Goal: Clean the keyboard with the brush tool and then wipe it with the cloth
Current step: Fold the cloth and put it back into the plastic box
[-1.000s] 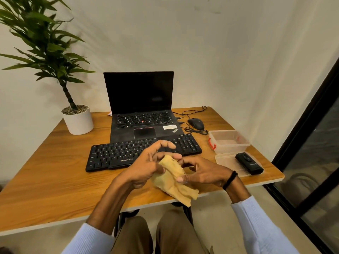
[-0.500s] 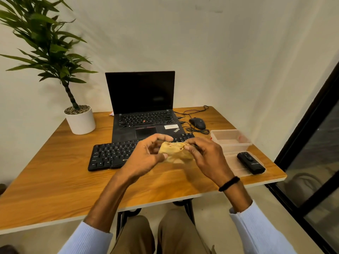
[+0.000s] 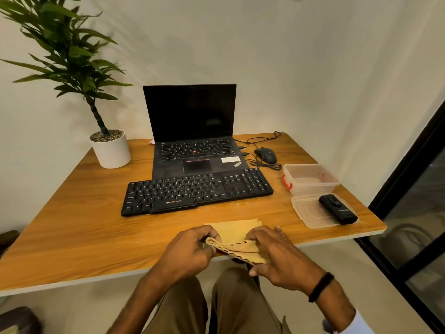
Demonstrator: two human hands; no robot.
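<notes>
A yellow cloth (image 3: 237,237) lies partly flat at the near edge of the wooden table (image 3: 72,213), its near hem lifted. My left hand (image 3: 190,251) pinches the hem's left end. My right hand (image 3: 274,254) holds the right end, fingers curled over the fabric. The black external keyboard (image 3: 197,191) sits beyond the cloth, in front of an open laptop (image 3: 192,141). A black brush tool (image 3: 337,212) rests on a clear plastic lid (image 3: 310,213) at the right.
A clear plastic box (image 3: 310,178) with a red clasp stands behind the lid. A wired mouse (image 3: 266,155) and its cables lie right of the laptop. A potted plant (image 3: 110,148) stands at the back left. A dark glass door frame (image 3: 409,189) runs along the right.
Both hands brought the bunched cloth down from above the keyboard toward me, and it now lies spread at the table's near edge.
</notes>
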